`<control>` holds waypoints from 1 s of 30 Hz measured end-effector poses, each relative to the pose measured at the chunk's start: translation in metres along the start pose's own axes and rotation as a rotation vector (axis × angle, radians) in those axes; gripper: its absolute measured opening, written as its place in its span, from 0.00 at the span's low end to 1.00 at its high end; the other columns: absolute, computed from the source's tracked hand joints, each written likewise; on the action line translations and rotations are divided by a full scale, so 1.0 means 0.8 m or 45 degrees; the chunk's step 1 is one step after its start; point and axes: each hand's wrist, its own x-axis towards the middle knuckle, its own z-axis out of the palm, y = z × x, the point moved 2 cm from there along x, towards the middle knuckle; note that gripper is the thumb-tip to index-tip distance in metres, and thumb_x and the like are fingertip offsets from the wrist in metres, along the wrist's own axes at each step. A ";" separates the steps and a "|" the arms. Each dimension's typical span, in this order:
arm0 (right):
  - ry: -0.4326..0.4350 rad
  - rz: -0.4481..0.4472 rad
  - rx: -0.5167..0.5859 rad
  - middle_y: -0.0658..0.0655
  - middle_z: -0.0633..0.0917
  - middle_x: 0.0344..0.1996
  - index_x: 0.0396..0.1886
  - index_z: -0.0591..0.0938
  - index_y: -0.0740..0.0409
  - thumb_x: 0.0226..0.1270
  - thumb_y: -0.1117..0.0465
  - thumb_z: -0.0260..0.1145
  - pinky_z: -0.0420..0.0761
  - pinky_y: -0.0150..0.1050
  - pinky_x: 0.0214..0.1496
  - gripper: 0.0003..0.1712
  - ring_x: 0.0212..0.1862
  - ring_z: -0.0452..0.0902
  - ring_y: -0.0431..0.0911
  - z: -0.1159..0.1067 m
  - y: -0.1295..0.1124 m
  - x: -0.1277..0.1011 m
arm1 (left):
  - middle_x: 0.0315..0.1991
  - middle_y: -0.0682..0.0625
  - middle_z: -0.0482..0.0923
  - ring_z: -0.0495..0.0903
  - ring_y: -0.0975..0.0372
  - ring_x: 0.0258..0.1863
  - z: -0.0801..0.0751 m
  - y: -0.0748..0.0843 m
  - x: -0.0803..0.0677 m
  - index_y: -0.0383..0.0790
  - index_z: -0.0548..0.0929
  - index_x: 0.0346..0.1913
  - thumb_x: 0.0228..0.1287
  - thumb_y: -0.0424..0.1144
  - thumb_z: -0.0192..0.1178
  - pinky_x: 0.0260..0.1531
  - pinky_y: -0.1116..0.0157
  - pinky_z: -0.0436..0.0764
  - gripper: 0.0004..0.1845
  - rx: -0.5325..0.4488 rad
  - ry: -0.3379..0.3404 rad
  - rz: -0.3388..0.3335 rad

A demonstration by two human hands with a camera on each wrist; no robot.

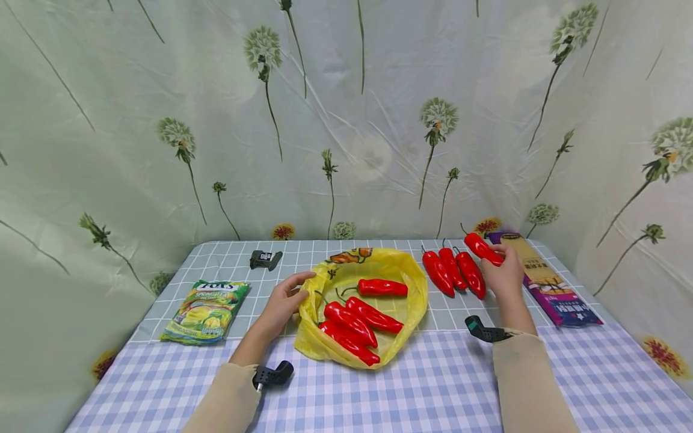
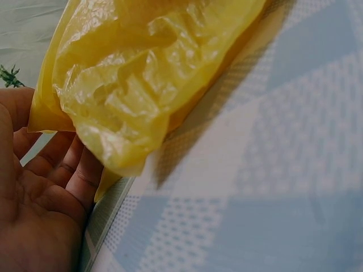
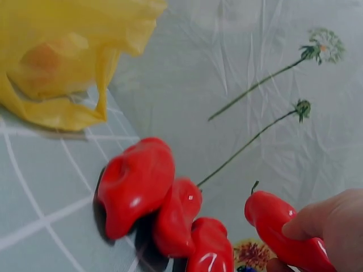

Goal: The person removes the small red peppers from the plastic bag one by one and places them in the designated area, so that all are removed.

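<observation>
Where the right hand (image 1: 506, 273) curls its fingers round a glossy red chilli pepper with a thin dark stem (image 1: 483, 248), the grip is closed on the pepper's lower end, and the pepper sits just above the far right part of the checked tabletop (image 1: 433, 385). The right wrist view shows what the head view cannot: the fingertips (image 3: 317, 221) pressed on the pepper's (image 3: 281, 229) skin, its stem pointing up, and the three loose red peppers (image 3: 164, 209) bunched close beside it, touching one another. From the head view those three peppers (image 1: 453, 272) lie side by side on the tabletop just left of that hand, and a long purple and tan packet (image 1: 547, 282) lies just to its right.

The left hand (image 1: 284, 304) has its grip loosely open, thumb and fingers round the left rim of a crumpled yellow plastic bag (image 1: 403, 264) lying spread open on the tabletop. Only the left wrist view shows the palm (image 2: 39, 209) facing up under a hanging fold of the bag (image 2: 147, 73), the fingers touching it from below. Inside the bag lie four more red peppers (image 1: 357, 319), one apart near the far side and three close together nearer the person. A green and yellow snack pouch (image 1: 207, 311) lies well to the left, and a small dark clip-like object (image 1: 265, 259) lies near the far edge.
</observation>
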 end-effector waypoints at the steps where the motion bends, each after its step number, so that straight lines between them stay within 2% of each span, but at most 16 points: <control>1: 0.017 0.002 -0.005 0.67 0.61 0.73 0.73 0.63 0.57 0.72 0.61 0.56 0.69 0.60 0.72 0.31 0.73 0.57 0.62 -0.001 0.002 0.001 | 0.63 0.42 0.68 0.77 0.57 0.56 0.000 0.000 0.001 0.44 0.73 0.68 0.69 0.32 0.52 0.49 0.71 0.82 0.25 -0.001 -0.001 -0.001; 8: 0.097 0.016 -0.067 0.71 0.60 0.70 0.70 0.66 0.61 0.68 0.63 0.57 0.68 0.62 0.71 0.30 0.72 0.56 0.65 -0.004 0.014 0.002 | 0.62 0.44 0.69 0.77 0.57 0.56 -0.001 -0.001 0.001 0.45 0.74 0.67 0.69 0.32 0.52 0.49 0.71 0.83 0.24 0.002 0.014 -0.004; 13: 0.086 -0.003 -0.150 0.75 0.60 0.69 0.69 0.67 0.66 0.66 0.64 0.58 0.66 0.65 0.71 0.31 0.71 0.55 0.67 -0.004 0.021 0.006 | 0.62 0.43 0.69 0.77 0.58 0.55 -0.001 -0.001 0.000 0.44 0.74 0.67 0.69 0.32 0.51 0.48 0.71 0.83 0.24 0.001 0.006 0.003; 21: 0.056 0.037 -0.213 0.75 0.62 0.67 0.68 0.68 0.66 0.66 0.65 0.59 0.68 0.63 0.69 0.30 0.70 0.55 0.67 -0.002 0.037 0.012 | 0.63 0.42 0.68 0.77 0.57 0.55 -0.001 -0.001 0.000 0.44 0.73 0.68 0.70 0.32 0.52 0.49 0.72 0.82 0.24 0.003 -0.007 0.014; 25: 0.057 0.003 -0.276 0.75 0.66 0.64 0.66 0.70 0.67 0.65 0.65 0.59 0.68 0.63 0.66 0.29 0.67 0.56 0.67 -0.004 0.041 0.013 | 0.63 0.41 0.68 0.77 0.57 0.55 0.000 -0.001 0.000 0.44 0.73 0.68 0.70 0.32 0.52 0.49 0.71 0.82 0.24 -0.002 -0.014 0.016; 30: -0.002 -0.001 -0.328 0.75 0.67 0.62 0.64 0.71 0.67 0.66 0.63 0.60 0.70 0.62 0.63 0.28 0.65 0.58 0.67 -0.005 0.041 0.010 | 0.62 0.43 0.69 0.77 0.58 0.55 0.000 -0.002 0.001 0.44 0.74 0.68 0.70 0.32 0.51 0.48 0.71 0.82 0.24 -0.004 -0.006 0.009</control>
